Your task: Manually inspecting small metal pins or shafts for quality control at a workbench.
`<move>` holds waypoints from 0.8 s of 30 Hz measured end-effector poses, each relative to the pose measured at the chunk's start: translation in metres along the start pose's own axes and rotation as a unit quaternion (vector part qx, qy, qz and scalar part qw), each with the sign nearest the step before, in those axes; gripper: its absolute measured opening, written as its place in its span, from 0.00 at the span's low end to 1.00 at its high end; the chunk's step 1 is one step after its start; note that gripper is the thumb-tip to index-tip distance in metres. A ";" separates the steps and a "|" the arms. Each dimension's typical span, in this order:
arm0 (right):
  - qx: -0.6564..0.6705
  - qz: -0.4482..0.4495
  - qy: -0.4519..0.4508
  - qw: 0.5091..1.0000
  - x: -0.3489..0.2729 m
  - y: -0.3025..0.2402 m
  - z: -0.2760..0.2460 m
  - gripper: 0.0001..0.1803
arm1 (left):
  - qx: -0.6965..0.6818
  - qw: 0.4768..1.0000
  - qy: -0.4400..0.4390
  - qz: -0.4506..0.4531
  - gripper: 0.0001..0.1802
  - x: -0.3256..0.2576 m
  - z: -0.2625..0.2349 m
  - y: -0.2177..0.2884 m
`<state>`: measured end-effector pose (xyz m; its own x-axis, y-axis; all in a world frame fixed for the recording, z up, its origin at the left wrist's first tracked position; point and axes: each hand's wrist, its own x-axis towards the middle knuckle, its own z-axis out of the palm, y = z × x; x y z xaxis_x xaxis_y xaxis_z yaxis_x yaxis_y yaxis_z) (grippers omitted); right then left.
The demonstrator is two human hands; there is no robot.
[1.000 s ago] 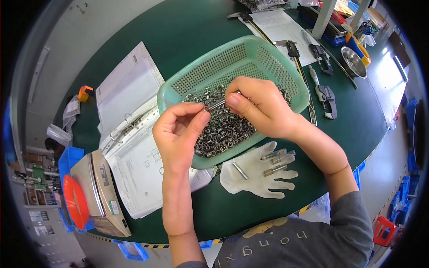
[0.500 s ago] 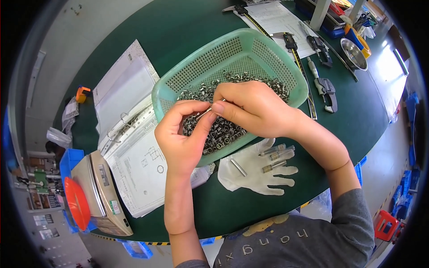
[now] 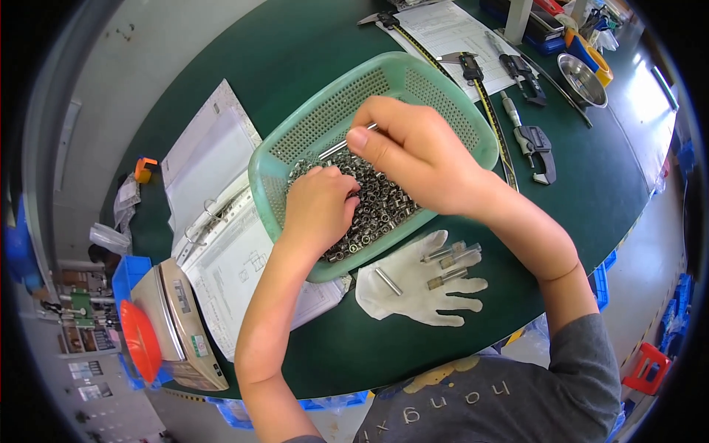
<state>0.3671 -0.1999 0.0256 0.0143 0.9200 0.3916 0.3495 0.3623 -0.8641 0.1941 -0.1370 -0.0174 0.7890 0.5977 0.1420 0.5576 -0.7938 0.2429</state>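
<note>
A green plastic basket [image 3: 325,118] holds a heap of small, shiny metal sleeves [image 3: 378,207]. My left hand [image 3: 317,207] is down in the heap at the left, fingers curled among the sleeves; whatever lies between its fingertips is hidden. Above the heap, my right hand [image 3: 428,159] pinches a slim metal rod [image 3: 338,149] between thumb and forefinger. The rod points left over the basket, and no sleeve can be made out on it.
Nearer me lies a white glove [image 3: 413,306] carrying a metal pin [image 3: 388,281] and several small clear tubes [image 3: 447,278]. An open binder [image 3: 255,277] and a scale [image 3: 185,325] stand left. Calipers [image 3: 470,68], micrometers [image 3: 533,140] and a metal bowl [image 3: 582,80] lie right.
My hands met over the basket earlier; now they are apart. The left has dropped into the sleeves, while the right has lifted slightly away with the rod.
</note>
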 end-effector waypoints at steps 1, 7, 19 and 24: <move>-0.035 -0.020 -0.001 0.999 0.000 -0.001 -0.001 0.15 | 0.048 0.998 -0.025 0.028 0.05 0.003 0.002 -0.001; -0.084 -0.035 -0.019 0.996 0.003 0.007 -0.003 0.12 | -0.077 0.996 0.024 -0.046 0.05 0.010 -0.011 0.008; -0.136 -0.005 0.045 0.990 0.005 0.019 -0.005 0.11 | -0.451 0.862 0.217 -0.077 0.10 0.020 -0.034 0.006; -0.159 -0.014 0.033 0.987 0.007 0.027 -0.001 0.12 | -0.395 0.881 0.258 -0.025 0.09 0.018 -0.027 0.001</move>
<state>0.3779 -0.1841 0.0053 0.0577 0.8949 0.4426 0.6274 0.3124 -0.7133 0.2024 -0.1239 0.0114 0.4328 0.7630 0.4801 0.0733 -0.5606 0.8248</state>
